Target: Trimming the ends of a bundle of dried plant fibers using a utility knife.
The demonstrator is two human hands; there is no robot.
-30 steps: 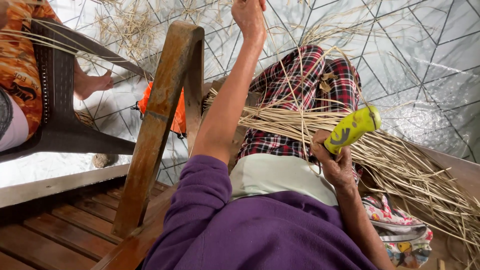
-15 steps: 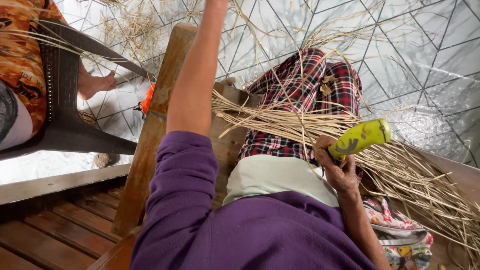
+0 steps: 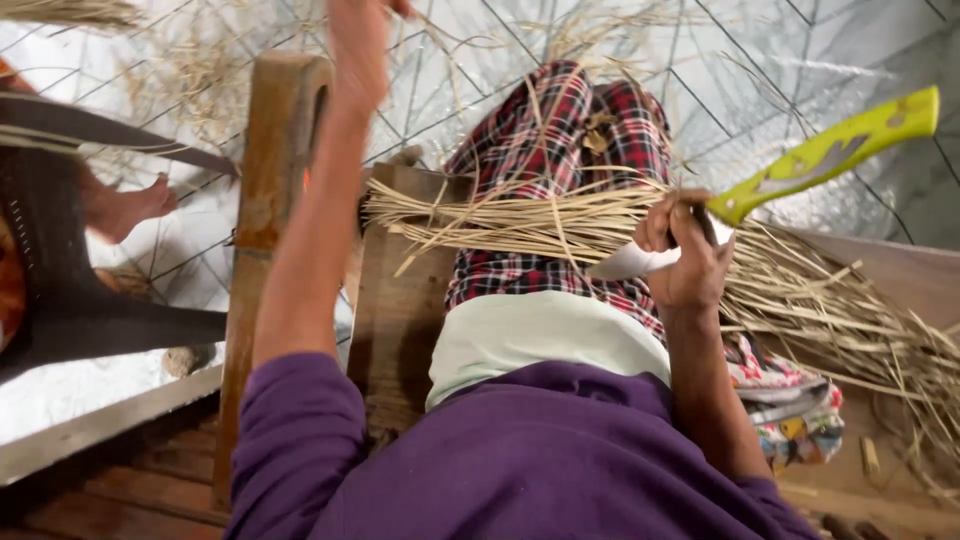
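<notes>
Pale tiled floor [image 3: 800, 60] with a diamond pattern spreads out beyond our knees, littered with loose dry fibre, and we sit on a wooden platform [image 3: 100, 500] of dark planks. Across our lap, over the red checked cloth [image 3: 590, 110], lies a bundle of straw-coloured strips [image 3: 520, 215], laid crosswise so that both ends overhang and the middle rests steady on the thighs. Our right hand [image 3: 685, 255] is closed around a knife with a yellow-green handle [image 3: 830, 150]; the pale blade points back toward the bundle, just beside the strips, seemingly kept ready for trimming. Our left hand [image 3: 360, 40] is raised high, blurred near the top edge; it looks closed, perhaps on a thin strip, but we cannot tell what it grips. A wooden post [image 3: 270, 200] stands upright just left of that arm. More strips fan out to the right on a board [image 3: 900, 270]. A folded patterned cloth [image 3: 800, 400] sits by our right hip. At far left, another person's bare foot [image 3: 130, 205] rests beside a dark plastic chair [image 3: 80, 320].
</notes>
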